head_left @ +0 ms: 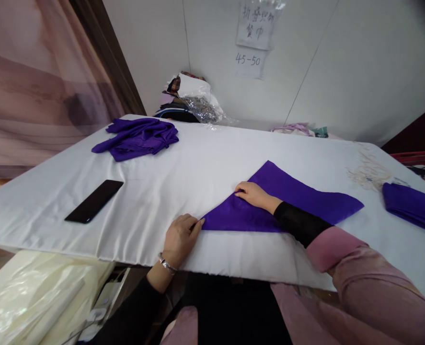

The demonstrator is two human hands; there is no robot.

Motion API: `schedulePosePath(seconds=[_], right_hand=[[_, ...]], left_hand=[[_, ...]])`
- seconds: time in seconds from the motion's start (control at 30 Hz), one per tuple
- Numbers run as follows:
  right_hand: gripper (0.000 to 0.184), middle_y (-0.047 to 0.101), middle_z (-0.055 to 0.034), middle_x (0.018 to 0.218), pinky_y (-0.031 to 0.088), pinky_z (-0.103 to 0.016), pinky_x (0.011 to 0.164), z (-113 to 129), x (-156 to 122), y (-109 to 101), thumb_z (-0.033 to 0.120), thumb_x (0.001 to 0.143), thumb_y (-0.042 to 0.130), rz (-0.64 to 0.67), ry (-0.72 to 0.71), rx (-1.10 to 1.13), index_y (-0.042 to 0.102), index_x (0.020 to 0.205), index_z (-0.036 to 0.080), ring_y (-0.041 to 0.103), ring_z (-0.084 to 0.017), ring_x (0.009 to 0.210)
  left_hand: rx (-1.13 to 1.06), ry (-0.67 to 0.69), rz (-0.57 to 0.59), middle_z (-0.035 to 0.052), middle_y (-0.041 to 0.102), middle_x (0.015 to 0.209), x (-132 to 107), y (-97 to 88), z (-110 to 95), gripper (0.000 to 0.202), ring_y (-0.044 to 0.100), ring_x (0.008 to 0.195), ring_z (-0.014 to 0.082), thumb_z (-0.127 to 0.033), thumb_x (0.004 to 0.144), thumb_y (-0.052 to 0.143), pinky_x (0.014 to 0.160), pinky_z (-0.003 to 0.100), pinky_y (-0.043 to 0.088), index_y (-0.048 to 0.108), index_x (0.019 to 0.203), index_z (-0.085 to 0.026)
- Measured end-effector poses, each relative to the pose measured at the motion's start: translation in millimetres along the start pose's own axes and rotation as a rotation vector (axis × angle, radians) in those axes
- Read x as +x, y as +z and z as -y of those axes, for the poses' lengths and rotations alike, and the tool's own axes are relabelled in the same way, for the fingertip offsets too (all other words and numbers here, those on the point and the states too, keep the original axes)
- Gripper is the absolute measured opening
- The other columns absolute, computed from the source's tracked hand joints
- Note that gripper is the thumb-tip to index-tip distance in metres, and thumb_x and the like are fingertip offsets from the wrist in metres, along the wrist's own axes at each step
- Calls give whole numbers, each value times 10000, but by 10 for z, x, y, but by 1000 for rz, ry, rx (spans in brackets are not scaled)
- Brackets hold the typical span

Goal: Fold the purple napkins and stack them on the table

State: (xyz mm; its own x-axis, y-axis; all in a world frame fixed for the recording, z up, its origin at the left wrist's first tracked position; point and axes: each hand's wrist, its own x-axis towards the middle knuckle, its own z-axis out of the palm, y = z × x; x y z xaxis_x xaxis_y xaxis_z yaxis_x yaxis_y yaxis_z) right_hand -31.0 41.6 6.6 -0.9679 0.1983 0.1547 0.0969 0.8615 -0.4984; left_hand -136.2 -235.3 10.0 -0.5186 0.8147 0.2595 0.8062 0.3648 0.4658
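A purple cloth point(298, 196) lies folded into a triangle on the white-covered table point(183, 182). My left hand point(179, 237) rests at the cloth's near left corner, fingers pinched on its tip. My right hand point(253, 194) lies flat on the cloth's left edge, fingers stretched out and pressing the fold. A bracelet shows on my left wrist.
A black phone point(94, 201) lies at the left. A heap of purple cloths point(136, 138) sits at the far left, a folded purple stack point(411, 207) at the right edge. Loose threads point(368, 172) lie near it. Bags and fabrics point(192, 100) stand against the wall.
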Motion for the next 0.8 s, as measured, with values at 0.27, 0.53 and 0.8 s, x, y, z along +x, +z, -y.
schedulePosePath(seconds=[0.27, 0.53, 0.8], right_hand=[[75, 661, -49, 875, 421, -282, 740, 22, 22, 8, 169, 813, 594, -11, 10, 28, 666, 831, 178, 589, -172, 794], [89, 657, -56, 918, 431, -293, 774, 34, 40, 23, 181, 817, 594, -19, -11, 27, 660, 876, 178, 590, -180, 834], [129, 651, -57, 929, 440, -294, 776, -52, 64, -5, 165, 800, 607, -37, 8, 25, 653, 920, 174, 591, -175, 832]], left_hand=[[-11, -32, -29, 23, 573, 768, -90, -25, -13, 250, 553, 738, 157, -316, 892, 418, 671, 282, 432, 633, 817, -214], [-101, -93, -18, 28, 569, 880, -185, -63, -39, 245, 569, 752, 148, -364, 873, 462, 685, 282, 461, 591, 732, -211], [35, -75, -23, 43, 557, 804, -152, -78, -81, 299, 537, 766, 180, -374, 900, 400, 717, 327, 434, 546, 699, -207]])
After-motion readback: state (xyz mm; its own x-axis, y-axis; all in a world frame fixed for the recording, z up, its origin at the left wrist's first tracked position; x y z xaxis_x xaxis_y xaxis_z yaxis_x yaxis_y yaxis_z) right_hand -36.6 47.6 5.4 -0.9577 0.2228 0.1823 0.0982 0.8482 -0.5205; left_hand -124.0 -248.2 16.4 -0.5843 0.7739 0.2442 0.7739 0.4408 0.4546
